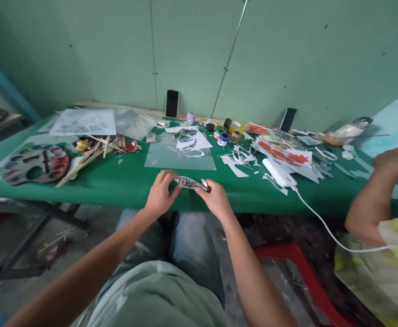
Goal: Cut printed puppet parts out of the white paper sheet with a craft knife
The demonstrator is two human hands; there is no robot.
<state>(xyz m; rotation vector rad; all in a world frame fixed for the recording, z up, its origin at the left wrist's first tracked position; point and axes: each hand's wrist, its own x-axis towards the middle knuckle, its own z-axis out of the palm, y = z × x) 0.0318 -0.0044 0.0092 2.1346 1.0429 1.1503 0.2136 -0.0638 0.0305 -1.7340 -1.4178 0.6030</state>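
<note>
Between my two hands, at the front edge of the green table, is a small flat paper cutout (pixel 189 182) with a dark printed pattern and a white border. My left hand (pixel 162 190) pinches its left end, and my right hand (pixel 214 196) grips its right end near a dark reddish part. Just beyond lies a translucent sheet (pixel 158 156), bearing a white paper (pixel 202 141) with printed shapes and cut scraps. White paper offcuts (pixel 236 169) lie on the table to the right of my hands.
A paint palette (pixel 25 163) and wooden sticks (pixel 83 164) are at left. Paint jars (pixel 223 139) and a phone (pixel 172 103) stand behind. To the right lie a white device (pixel 277 171) with a cable and red-painted sheets (pixel 283 155). Another person's arm (pixel 372 195) reaches in.
</note>
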